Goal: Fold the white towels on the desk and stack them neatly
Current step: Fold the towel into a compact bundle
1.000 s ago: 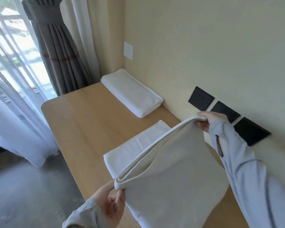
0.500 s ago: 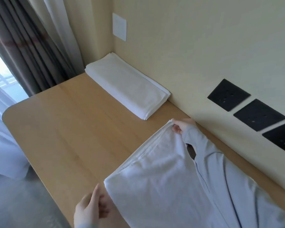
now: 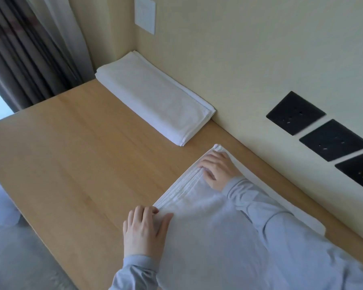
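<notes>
A folded towel (image 3: 155,101) lies in the far corner of the tabletop (image 3: 71,153), one long side pushed up against the wall (image 3: 239,59). It is a likely base for the stack, since a corner keeps a pile squared. On the near side of the folded towel, a short way apart from it, the second towel (image 3: 208,231) lies flat on the wood under both hands, its banded hem turned towards the open tabletop.

The left hand (image 3: 144,233) rests palm down at the end of that hem farthest from the folded towel. Its fingers are straight and its thumb is spread over the cloth. The right hand (image 3: 218,170) presses the end of the hem nearest the folded towel, its fingertips at the layered edge. Neither hand pinches or curls round anything. They lie released and flat, holding the cloth down by weight alone. Set at the two ends of one edge, they seem placed to line up the layers and flatten the crease, so that the fold holds.

This looks like the smoothing step of a fold. The second towel appears wider than the folded towel, so I judge that at least one more fold is needed before it can go on top. Past the folded towel hangs a dark curtain (image 3: 19,59). Black sockets (image 3: 294,113) sit on the wall, nearer the person than the folded towel.
</notes>
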A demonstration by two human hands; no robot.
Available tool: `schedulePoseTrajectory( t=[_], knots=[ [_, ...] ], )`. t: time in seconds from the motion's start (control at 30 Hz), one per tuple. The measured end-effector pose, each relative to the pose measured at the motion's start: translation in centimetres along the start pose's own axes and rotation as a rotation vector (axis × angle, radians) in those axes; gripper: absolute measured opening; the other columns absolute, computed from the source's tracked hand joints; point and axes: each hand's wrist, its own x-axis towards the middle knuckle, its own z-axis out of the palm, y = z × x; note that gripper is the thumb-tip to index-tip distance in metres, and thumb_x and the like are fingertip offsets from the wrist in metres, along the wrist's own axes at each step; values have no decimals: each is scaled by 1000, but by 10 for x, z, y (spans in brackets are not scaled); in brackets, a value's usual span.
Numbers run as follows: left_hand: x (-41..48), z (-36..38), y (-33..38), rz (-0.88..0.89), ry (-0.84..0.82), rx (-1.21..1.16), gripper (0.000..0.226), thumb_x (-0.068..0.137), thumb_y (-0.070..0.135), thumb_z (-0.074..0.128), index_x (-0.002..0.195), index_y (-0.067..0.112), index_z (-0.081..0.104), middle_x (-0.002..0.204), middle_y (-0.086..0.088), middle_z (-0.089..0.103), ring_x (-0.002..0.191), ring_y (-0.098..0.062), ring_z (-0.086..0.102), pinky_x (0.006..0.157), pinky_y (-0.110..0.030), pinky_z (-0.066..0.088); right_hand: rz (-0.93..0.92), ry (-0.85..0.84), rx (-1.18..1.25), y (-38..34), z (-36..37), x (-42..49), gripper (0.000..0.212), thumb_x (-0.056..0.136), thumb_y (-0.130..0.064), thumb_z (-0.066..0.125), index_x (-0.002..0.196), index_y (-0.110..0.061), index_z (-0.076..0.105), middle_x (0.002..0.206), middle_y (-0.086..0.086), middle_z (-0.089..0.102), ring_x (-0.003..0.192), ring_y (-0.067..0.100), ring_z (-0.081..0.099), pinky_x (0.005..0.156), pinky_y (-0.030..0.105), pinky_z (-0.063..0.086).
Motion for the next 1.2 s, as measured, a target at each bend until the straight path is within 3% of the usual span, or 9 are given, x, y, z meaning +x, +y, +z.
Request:
schedulePoseTrajectory(
  t=[0.13, 0.23, 0.3, 0.4, 0.53, 0.77, 0.97, 1.1, 1.2],
  knots=[
    [-1, 2, -17, 14, 18, -48, 71, 85, 71, 17, 64, 13, 53, 62, 6, 47, 59, -25, 51, 57, -32, 38, -53, 44, -137, 18, -5, 2, 17, 79, -26, 67, 86, -11, 62, 89, 1, 61, 87, 23, 57, 82, 31, 37],
    [3, 2, -25, 73, 16, -100, 51, 85, 54, 38, 61, 10, 49, 59, 4, 43, 53, -25, 47, 52, -36, 43, -144, 39, -261, 27, -7, 1, 23, 79, -31, 70, 79, -12, 58, 82, 1, 58, 79, 23, 57, 76, 28, 36],
    [3, 2, -28, 92, 20, -106, 37, 82, 38, 41, 60, 8, 48, 58, 1, 45, 53, -23, 46, 51, -36, 44, -203, 47, -306, 30, -8, 3, 27, 75, -30, 75, 72, -11, 56, 76, 2, 57, 72, 23, 58, 73, 27, 31],
    [-1, 3, -30, 74, 27, -115, 33, 83, 32, 38, 63, 8, 49, 60, 2, 47, 62, -12, 38, 58, -21, 34, -254, 91, -356, 34, -10, 11, 30, 74, -27, 77, 65, -10, 54, 66, 3, 56, 61, 23, 56, 67, 31, 39],
    [1, 4, -35, 40, 32, -144, 35, 84, 32, 36, 65, 6, 50, 62, 6, 44, 67, -12, 35, 50, -12, 25, -223, 100, -386, 40, -11, 27, 34, 80, -38, 61, 66, -8, 54, 55, 0, 56, 54, 21, 54, 68, 35, 49],
    [1, 8, -41, 54, 33, -109, 31, 83, 28, 38, 65, 5, 50, 62, -1, 49, 62, -16, 38, 61, -27, 29, -68, 96, -392, 48, 1, 36, 45, 74, -56, 60, 67, -11, 59, 61, 0, 57, 59, 21, 56, 63, 35, 45],
    [4, 4, -38, 38, -21, -151, 21, 84, 29, 34, 70, 16, 44, 63, 4, 45, 59, -22, 44, 61, -33, 36, 16, -16, -228, 57, 5, 46, 49, 77, -58, 61, 80, -10, 58, 78, 2, 54, 82, 23, 50, 74, 33, 20],
    [4, 4, -38, 14, -24, -142, 20, 84, 9, 51, 71, 18, 37, 63, 17, 34, 59, -21, 42, 59, -33, 34, 29, 55, -152, 60, 5, 43, 49, 73, -53, 69, 77, -4, 61, 84, 9, 52, 86, 25, 47, 76, 31, 23],
    [5, 5, -43, -68, -87, -138, 30, 85, -3, 57, 71, 16, 38, 63, 16, 36, 63, -21, 42, 62, -30, 32, 184, -102, -169, 57, 9, 53, 56, 80, -59, 57, 85, -4, 62, 92, 4, 49, 99, 22, 45, 83, 34, 29]
  ],
)
